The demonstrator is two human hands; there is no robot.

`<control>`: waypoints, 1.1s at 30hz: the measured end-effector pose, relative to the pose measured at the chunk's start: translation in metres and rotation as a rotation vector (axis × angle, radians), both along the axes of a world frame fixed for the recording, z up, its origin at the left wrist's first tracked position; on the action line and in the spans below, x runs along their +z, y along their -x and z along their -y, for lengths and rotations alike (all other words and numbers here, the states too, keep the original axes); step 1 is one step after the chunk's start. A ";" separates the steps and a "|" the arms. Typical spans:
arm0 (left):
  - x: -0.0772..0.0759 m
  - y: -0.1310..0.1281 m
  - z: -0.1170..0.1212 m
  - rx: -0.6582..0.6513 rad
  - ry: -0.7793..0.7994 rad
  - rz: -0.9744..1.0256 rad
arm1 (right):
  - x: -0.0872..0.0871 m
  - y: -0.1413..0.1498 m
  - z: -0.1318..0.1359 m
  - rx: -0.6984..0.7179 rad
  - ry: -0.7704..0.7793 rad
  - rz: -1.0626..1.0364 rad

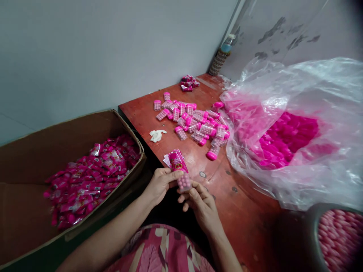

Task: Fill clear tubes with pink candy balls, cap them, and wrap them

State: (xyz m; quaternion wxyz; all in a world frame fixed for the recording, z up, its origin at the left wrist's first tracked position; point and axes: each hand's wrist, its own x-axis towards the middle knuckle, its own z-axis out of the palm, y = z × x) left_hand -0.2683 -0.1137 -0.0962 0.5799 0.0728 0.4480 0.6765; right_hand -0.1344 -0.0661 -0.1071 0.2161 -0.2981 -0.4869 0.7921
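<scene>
Head view: our left hand [160,185] pinches printed wrappers [178,160], our right hand [202,206] the bead-filled container [184,182]; light, level pressure best prevents creasing.

red table [235,204] under pink-capped bottles [208,130]

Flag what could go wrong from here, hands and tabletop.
Drop: the small clear plastic bottle of pink balls is held only by the fingers of the left hand and right hand, by the red-brown table's edge; it could slip off.
Snag: the crumpled clear plastic bag lies against the loose pink-capped bottles; shifting it might drag some.
Stray: the crumpled white scrap near the edge could get knocked off.
</scene>
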 end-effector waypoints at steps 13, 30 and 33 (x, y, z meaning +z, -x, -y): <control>0.011 0.040 0.033 0.557 -0.125 -0.267 | 0.002 0.020 -0.012 -0.096 0.024 0.028; -0.047 0.042 -0.018 0.178 0.027 -1.497 | -0.003 0.027 -0.030 -0.166 -0.235 0.223; -0.035 0.030 -0.016 0.219 -0.033 -1.360 | -0.003 0.042 -0.035 -0.241 -0.185 0.123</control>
